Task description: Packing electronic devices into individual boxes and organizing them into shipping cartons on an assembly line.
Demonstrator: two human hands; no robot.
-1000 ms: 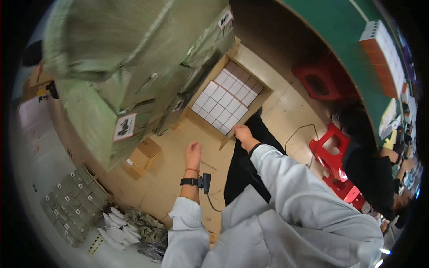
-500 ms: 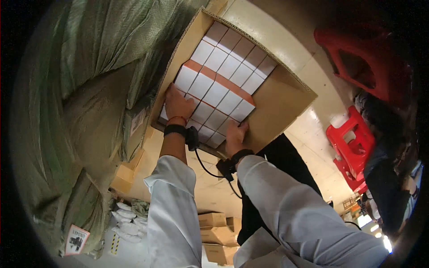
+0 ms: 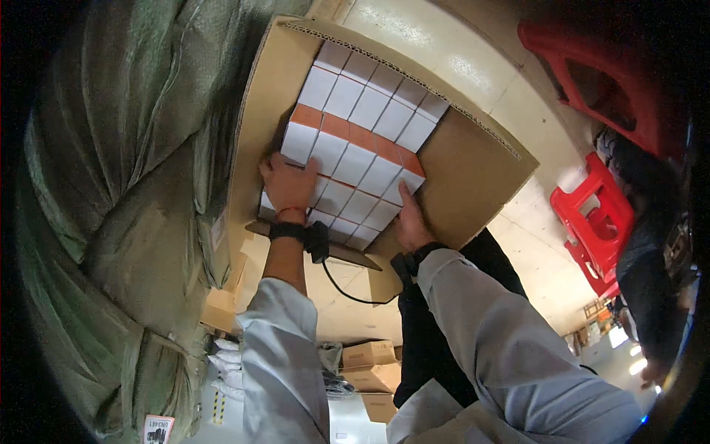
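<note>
An open cardboard carton [image 3: 473, 166] holds several rows of small white boxes [image 3: 347, 100]. Across the middle, one row of white-and-orange boxes [image 3: 355, 159] stands higher than the rows around it, its orange sides facing away from me. At the left end of that raised row, my left hand [image 3: 288, 183] is closed with bent fingers against the lower edge of the boxes. My right hand [image 3: 412, 220] grips the right end, its thumb against the last box. The other right fingers are mostly hidden. Both wrists wear black bands, one with a cable.
Large green woven sacks [image 3: 140, 192] press close along the carton's left side. Red plastic stools [image 3: 594, 211] stand on the floor to the right, near a person in dark clothing [image 3: 651, 259]. More cardboard boxes [image 3: 370, 366] and white bags [image 3: 228, 366] lie toward the lower edge.
The carton appears slightly further left and lower in the view. My right hand has shifted up along the boxes, its thumb now on the raised row's end. My left hand stays at the left end.
</note>
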